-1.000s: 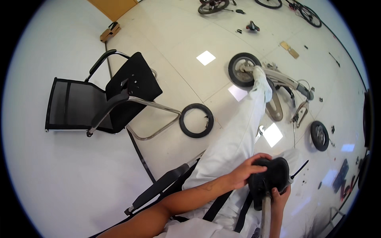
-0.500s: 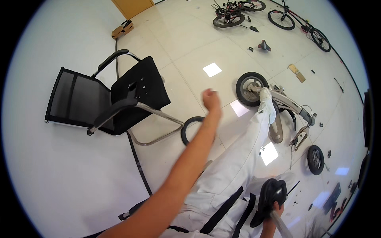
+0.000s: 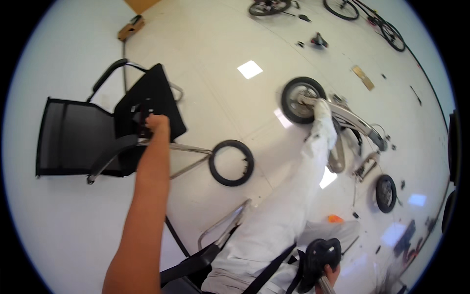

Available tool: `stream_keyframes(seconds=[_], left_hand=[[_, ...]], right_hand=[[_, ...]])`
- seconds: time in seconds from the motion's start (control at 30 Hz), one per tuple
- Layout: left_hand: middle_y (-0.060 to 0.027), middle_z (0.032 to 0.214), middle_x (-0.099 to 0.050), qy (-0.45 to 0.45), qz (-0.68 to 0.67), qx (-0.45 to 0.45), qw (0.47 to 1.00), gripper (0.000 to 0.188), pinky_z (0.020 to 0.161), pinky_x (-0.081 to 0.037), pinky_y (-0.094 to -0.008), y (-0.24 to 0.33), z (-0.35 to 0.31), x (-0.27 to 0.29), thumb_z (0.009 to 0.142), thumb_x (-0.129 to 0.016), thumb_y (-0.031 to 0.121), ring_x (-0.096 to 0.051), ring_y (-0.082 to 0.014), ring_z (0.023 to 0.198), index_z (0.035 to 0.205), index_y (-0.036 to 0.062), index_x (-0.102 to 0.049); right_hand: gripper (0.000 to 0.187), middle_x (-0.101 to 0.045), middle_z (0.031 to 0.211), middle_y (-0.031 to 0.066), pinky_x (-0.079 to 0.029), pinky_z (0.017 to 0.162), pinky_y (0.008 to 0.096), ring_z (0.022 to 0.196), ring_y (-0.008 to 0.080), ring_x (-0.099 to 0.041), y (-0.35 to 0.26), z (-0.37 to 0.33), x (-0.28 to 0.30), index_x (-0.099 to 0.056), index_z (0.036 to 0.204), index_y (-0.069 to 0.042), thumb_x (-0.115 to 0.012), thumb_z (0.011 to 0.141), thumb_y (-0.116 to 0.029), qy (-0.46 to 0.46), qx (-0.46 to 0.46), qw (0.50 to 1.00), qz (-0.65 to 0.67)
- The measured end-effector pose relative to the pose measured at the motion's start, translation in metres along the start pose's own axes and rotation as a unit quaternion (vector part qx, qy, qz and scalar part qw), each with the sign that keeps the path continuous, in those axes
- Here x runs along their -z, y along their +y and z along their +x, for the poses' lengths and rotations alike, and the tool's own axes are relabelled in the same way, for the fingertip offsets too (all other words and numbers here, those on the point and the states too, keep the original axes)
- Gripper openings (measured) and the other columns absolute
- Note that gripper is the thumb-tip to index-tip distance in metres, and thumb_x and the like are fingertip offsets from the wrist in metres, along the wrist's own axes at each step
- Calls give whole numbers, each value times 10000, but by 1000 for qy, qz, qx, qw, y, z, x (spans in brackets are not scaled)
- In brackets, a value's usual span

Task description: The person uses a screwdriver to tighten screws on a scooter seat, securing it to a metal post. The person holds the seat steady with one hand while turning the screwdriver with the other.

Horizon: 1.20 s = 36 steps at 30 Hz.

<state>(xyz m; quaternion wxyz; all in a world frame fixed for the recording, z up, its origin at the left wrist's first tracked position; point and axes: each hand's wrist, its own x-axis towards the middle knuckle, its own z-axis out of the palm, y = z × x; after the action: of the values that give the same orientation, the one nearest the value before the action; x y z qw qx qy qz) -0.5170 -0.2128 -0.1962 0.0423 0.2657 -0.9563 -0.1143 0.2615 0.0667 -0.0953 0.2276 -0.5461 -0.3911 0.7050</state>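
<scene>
The right hand (image 3: pixel 333 276) held a black padded saddle (image 3: pixel 319 257) on its silver metal post (image 3: pixel 326 285), the left hand (image 3: pixel 157 123)'s grip over a black mesh-backed chair (image 3: pixel 156 90) was unclear, and 1 black-tyred wheel (image 3: pixel 386 194) lay detached beyond the right.

Black chair seat (image 3: pixel 161 88), dark objects (image 3: pixel 143 110) (blurred)

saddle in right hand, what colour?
The saddle is black, seen best in the head view.

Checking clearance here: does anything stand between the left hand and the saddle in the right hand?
Yes: the chair's metal frame crosses behind the left forearm, between the left hand and the saddle. The tyre and white trouser leg also lie along that line, apparently lower.
</scene>
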Motion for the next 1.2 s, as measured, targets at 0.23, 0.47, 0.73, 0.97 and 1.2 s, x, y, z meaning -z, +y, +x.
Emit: stream_keyframes(seconds=[0.23,0.47,0.73,0.97,1.2], left_hand=[[-110,1076,-743,88,29,-103,990,247,934,-551,-424,-78,114,-43,833,-640,171,-704,-322,1046,1028,223,-781],[-123,1055,-734,204,-225,-408,861,235,848,-554,-391,10,12,-4,919,-625,80,-710,-287,966,1136,97,-715],[-87,1096,-689,-343,-517,-455,639,332,880,-522,-232,128,-387,149,877,-743,32,-650,-125,969,1193,-20,-657],[-44,927,-714,-579,-463,-465,484,207,791,-494,-240,120,-544,207,928,-707,176,-644,-96,853,1042,4,-717],[-101,1104,-688,-786,-367,-266,421,243,951,-478,-356,-56,-558,138,950,-691,237,-627,-191,1067,1027,7,-701]], right_hand=[[534,-666,1138,101,-498,925,331,1018,193,-634,-23,-3,-11,-560,1269,12,-792,810,-132,-2,-34,999,-23],[506,-678,1114,95,-500,915,315,1006,181,-640,-37,-16,-17,-573,1251,15,-790,812,-110,7,-24,998,-54],[463,-673,1016,43,-497,873,297,934,128,-616,-57,-40,-15,-619,1148,-11,-840,764,-149,-89,38,979,-181],[440,-638,880,65,-489,771,283,816,120,-565,-49,-43,-16,-591,1031,-7,-859,734,-190,-174,72,935,-302],[452,-640,888,58,-492,758,284,809,112,-556,-48,-38,-9,-579,1016,-7,-872,735,-207,-215,80,935,-270]])
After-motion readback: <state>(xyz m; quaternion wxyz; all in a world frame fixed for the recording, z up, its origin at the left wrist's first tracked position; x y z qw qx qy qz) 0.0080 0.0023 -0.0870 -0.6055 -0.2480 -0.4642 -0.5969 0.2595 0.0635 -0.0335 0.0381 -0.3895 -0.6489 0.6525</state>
